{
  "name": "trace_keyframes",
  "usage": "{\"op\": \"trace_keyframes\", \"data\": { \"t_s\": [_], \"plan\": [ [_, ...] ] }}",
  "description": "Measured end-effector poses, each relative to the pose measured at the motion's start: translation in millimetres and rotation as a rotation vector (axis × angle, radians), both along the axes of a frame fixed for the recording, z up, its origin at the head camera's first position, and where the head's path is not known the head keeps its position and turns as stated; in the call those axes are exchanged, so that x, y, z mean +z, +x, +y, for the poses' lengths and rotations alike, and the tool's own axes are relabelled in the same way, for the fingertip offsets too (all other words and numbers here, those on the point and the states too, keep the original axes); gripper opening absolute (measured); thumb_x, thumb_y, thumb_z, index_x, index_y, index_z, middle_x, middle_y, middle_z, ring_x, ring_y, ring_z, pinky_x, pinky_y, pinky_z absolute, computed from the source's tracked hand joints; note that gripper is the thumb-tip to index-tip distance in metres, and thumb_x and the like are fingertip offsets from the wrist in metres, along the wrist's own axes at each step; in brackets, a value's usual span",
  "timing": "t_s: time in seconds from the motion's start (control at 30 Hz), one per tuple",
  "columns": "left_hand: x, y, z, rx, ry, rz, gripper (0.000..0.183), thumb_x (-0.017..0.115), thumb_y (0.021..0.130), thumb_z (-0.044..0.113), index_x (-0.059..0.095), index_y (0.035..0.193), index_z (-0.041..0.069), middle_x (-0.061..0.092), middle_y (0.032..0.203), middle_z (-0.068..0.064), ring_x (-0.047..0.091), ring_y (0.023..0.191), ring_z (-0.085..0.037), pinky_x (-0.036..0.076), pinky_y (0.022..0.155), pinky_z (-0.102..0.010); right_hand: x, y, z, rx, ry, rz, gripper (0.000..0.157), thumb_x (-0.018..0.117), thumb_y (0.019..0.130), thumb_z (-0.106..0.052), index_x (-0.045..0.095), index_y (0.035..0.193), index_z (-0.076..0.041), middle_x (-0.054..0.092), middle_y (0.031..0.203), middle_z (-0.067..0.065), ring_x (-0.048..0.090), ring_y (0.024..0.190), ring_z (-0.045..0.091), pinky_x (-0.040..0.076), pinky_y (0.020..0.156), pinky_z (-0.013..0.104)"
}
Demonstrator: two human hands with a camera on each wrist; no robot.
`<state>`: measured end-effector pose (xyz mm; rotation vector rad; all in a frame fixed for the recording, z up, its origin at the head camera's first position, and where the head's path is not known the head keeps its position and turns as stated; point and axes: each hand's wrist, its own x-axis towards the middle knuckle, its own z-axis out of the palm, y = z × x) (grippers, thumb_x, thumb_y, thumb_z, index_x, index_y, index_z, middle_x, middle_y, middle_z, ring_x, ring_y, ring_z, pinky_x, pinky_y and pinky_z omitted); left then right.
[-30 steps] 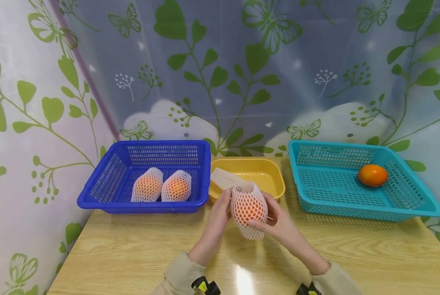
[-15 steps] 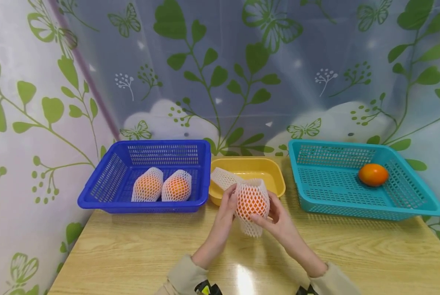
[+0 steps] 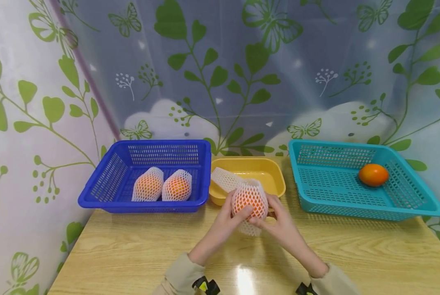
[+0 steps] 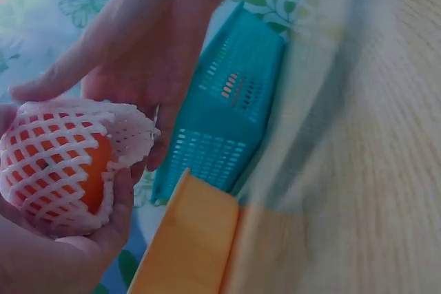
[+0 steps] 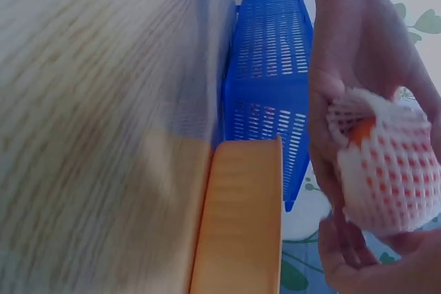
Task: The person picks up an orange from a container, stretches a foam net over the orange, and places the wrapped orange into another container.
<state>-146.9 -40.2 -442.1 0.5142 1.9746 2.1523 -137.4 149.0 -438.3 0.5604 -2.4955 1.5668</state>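
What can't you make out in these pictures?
Head view: most fingers of the left hand, hidden behind the held fruit.
Head view: bottoms of the two netted fruits, behind the near side of the blue basket.
Right wrist view: inside of the yellow tray, hidden by its wall.

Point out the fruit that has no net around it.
The bare orange fruit in the turquoise basket. White nets surround the other three: two fruits in the blue basket and the held fruit in the hands.

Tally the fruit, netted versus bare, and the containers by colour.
Netted fruit: 3 (one held, two in a basket)
Bare fruit: 1
Blue basket: 1
Teal basket: 1
Yellow tray: 1
Total: 7
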Motion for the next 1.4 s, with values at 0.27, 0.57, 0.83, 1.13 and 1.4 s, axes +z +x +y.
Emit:
{"op": "trace_keyframes", "data": {
  "t_s": [0.27, 0.57, 0.83, 1.13, 1.4],
  "plan": [
    [34.3, -19.6, -56, 0.226, -0.059, 0.072, 0.063, 0.067, 0.097, 0.028, 0.037, 0.149, 0.011, 0.055, 0.134, -0.02, 0.06, 0.12, -0.034, 0.054, 0.098, -0.047, 10.2, -0.6, 5, 0.1, -0.119, 0.097, 0.047, 0.063, 0.099, -0.003, 0.052, 0.144, -0.006, 0.059, 0.135, 0.016, 0.063, 0.109, 0.017, 0.056, 0.09, 0.027],
    [70.0, -35.2, -172, 0.642, -0.28, 0.126, 0.073, 0.07, 0.096, 0.038, 0.03, 0.153, 0.013, 0.049, 0.141, -0.018, 0.055, 0.125, -0.032, 0.052, 0.1, -0.052, 22.2, -3.3, 23, 0.033, -0.131, 0.085, 0.016, 0.061, 0.102, -0.008, 0.072, 0.113, -0.009, 0.072, 0.11, 0.008, 0.067, 0.097, 0.01, 0.057, 0.085, 0.023],
    [72.7, -49.3, -256, 0.732, -0.822, 0.088, 0.098, 0.059, 0.095, 0.059, 0.014, 0.159, -0.001, 0.042, 0.146, -0.037, 0.046, 0.129, -0.054, 0.043, 0.097, -0.069, 31.6, -7.5, 34, 0.045, -0.171, 0.091, 0.016, 0.056, 0.104, -0.007, 0.07, 0.11, -0.004, 0.071, 0.105, 0.011, 0.07, 0.088, 0.018, 0.06, 0.078, 0.029],
    [42.9, -64.2, -279, 0.639, -1.216, -0.11, 0.103, 0.058, 0.095, 0.058, 0.01, 0.151, -0.013, 0.031, 0.135, -0.055, 0.039, 0.117, -0.071, 0.04, 0.093, -0.074, 34.9, -9.0, 39, 0.045, -0.185, 0.09, 0.017, 0.054, 0.105, -0.007, 0.068, 0.112, 0.0, 0.071, 0.103, 0.01, 0.07, 0.083, 0.019, 0.06, 0.073, 0.027],
    [33.4, -68.3, -280, 0.516, -1.332, -0.223, 0.114, 0.047, 0.096, 0.067, -0.001, 0.149, -0.021, 0.024, 0.14, -0.057, 0.033, 0.125, -0.071, 0.037, 0.096, -0.077, 34.9, -8.6, 43, 0.034, -0.192, 0.088, 0.018, 0.052, 0.106, -0.006, 0.068, 0.113, -0.002, 0.071, 0.101, 0.013, 0.069, 0.08, 0.015, 0.06, 0.072, 0.028]
  ]
}}
